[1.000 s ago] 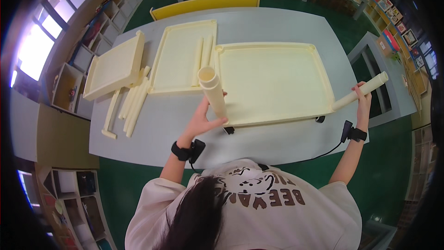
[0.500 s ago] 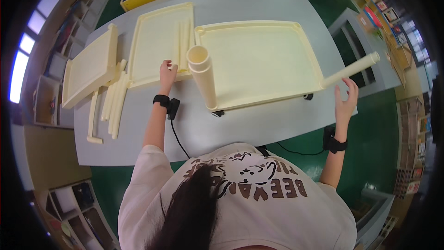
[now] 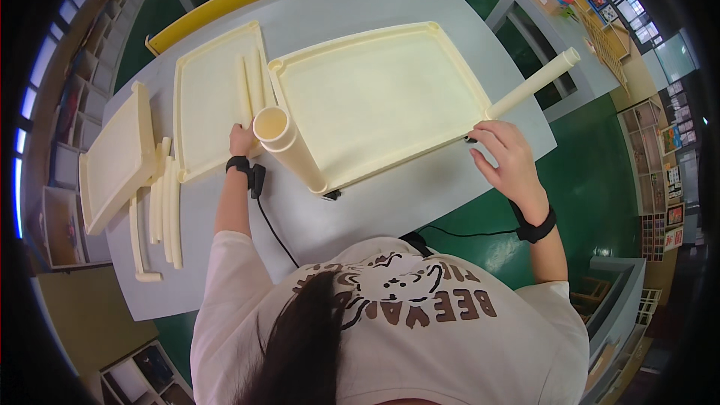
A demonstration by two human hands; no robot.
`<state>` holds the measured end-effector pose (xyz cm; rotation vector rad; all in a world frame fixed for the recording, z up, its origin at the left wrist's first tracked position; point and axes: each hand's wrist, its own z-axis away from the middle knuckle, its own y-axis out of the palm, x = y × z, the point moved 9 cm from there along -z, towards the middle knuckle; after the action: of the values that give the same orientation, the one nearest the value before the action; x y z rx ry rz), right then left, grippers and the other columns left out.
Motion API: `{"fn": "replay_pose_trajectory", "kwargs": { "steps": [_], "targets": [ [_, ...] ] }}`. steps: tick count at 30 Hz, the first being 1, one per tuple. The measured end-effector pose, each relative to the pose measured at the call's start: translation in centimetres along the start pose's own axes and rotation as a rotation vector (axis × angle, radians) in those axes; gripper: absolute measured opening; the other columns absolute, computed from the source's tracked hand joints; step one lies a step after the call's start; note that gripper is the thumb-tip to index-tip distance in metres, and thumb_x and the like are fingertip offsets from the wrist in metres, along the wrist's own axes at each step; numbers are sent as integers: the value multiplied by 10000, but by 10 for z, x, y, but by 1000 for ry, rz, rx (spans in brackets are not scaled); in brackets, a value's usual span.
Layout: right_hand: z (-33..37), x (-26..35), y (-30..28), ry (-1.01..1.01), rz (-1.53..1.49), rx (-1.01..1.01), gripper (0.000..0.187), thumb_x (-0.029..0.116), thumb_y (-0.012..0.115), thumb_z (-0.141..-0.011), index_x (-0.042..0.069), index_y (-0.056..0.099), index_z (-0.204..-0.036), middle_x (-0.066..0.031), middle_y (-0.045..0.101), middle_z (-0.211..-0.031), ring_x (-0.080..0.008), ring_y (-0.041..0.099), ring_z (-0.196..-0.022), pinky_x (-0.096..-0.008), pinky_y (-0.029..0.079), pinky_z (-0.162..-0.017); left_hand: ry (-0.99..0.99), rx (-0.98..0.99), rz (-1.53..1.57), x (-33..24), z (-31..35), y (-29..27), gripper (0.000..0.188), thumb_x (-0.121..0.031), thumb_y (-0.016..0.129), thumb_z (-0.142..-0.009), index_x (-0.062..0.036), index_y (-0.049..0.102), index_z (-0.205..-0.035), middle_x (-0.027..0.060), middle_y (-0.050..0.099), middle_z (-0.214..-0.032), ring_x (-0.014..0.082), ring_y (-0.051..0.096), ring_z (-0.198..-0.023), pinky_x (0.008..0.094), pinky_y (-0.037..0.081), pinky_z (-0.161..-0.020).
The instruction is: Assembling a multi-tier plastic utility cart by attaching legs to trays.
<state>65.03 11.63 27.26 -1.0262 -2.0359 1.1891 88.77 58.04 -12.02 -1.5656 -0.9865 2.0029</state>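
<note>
A large cream tray point(image 3: 382, 90) with raised rims and black casters lies in front of me. One thick cream tube point(image 3: 296, 154) rises from its near left corner; another tube point(image 3: 534, 84) slants up from its near right corner. My left hand point(image 3: 241, 140) is closed around the near end of a thin cream tube point(image 3: 243, 90), its fingers partly hidden behind the thick tube. More thin tubes lie beside it on a second cream tray point(image 3: 202, 97). My right hand point(image 3: 510, 159) hovers open by the near right corner, fingers apart, holding nothing.
Several loose cream tubes point(image 3: 169, 214) and a thin bar with a bent end point(image 3: 138, 244) lie at the left of the grey table point(image 3: 360, 214). A smaller cream tray point(image 3: 116, 165) leans there. A yellow panel point(image 3: 240, 4) stands beyond the far edge.
The view has turned, shifting the table leftward and tilting it. My right hand has come from beside the slanting tube to the tray's near right corner. My left hand stays by the thin tubes.
</note>
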Motion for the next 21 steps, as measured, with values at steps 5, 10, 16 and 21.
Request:
{"fn": "replay_pose_trajectory", "kwargs": {
  "steps": [5, 10, 16, 21],
  "targets": [
    [-18, 25, -20, -137, -53, 33, 218, 42, 597, -647, 35, 537, -856, -83, 526, -851, -246, 514, -805, -333, 414, -711, -84, 97, 43, 15, -17, -8, 625, -404, 537, -736, 129, 441, -1049, 287, 487, -1045, 341, 494, -989, 377, 400, -790],
    [-31, 22, -14, -203, -89, 49, 220, 43, 601, -646, 33, 537, -856, -82, 524, -842, -247, 515, -798, -327, 417, -705, -144, -78, 475, 12, -13, -18, 482, -283, 498, -790, 102, 383, -1057, 219, 510, -935, 265, 513, -861, 346, 407, -714],
    [-49, 23, -2, -196, -257, 45, 262, 46, 606, -651, 37, 536, -904, -90, 533, -871, -242, 519, -809, -311, 420, -708, 259, -202, 650, -153, 98, -108, 230, -124, 400, -850, 10, 352, -1030, 97, 500, -835, 151, 481, -693, 274, 401, -616],
    [-93, 11, 4, -21, -871, -138, 559, 111, 651, -658, 61, 389, -1150, -63, 527, -977, -159, 499, -871, -275, 391, -737, 549, -238, 578, -238, 184, -153, 251, -155, 466, -815, -32, 376, -1015, 55, 492, -809, 119, 483, -711, 250, 414, -624]
  ]
}}
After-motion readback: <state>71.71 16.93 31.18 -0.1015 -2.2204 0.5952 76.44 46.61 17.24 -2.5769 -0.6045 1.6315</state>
